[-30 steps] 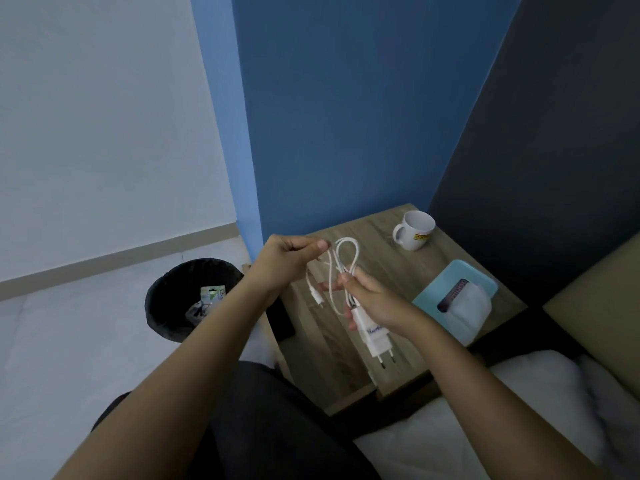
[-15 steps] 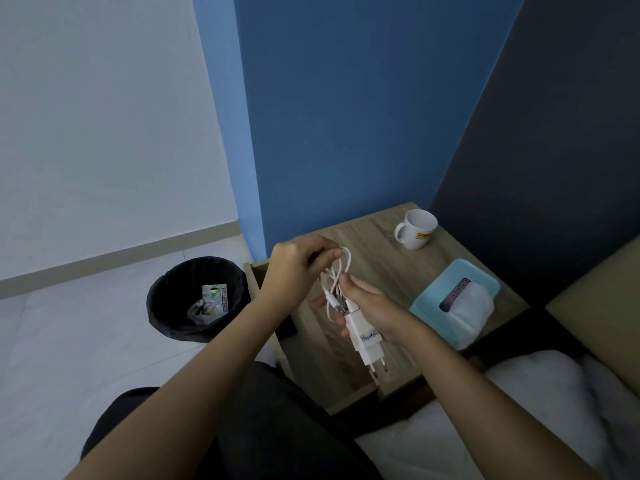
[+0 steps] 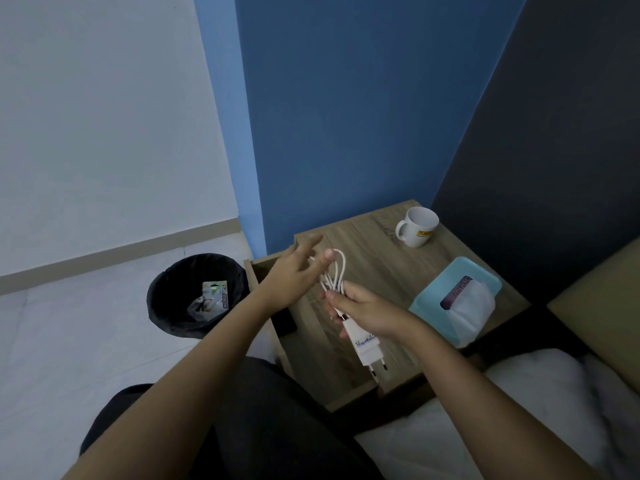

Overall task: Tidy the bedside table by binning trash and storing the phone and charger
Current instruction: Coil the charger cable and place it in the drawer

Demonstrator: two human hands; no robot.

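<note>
white plug-in charger with looped cable [image 3: 363, 344] gripped by right hand [image 3: 367, 308]; left hand [image 3: 294, 271] held open-fingered beside loops, above wooden bedside table [image 3: 377, 244].

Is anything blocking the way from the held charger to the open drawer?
Nothing visible blocks it. The right hand holds the charger with its looped cable above the bedside table. The open drawer lies just left; only the open left hand hovers over it.
</note>
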